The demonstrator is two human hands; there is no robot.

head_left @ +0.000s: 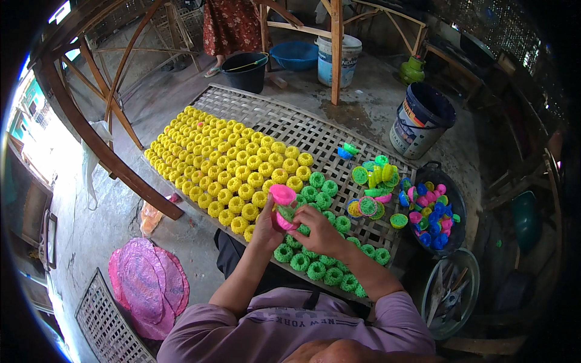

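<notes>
Gripped in left hand, above one woven rack: two pink cup moulds, one green clump between. At lower mould: right hand, fingers bent, grip unclear. Beyond: three buckets.

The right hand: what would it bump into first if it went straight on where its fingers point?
The right hand would probably meet the lower pink mould first, then the left hand; exact depth is unclear.

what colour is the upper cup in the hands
Pink; the upper cup shows best in the head view.
</notes>
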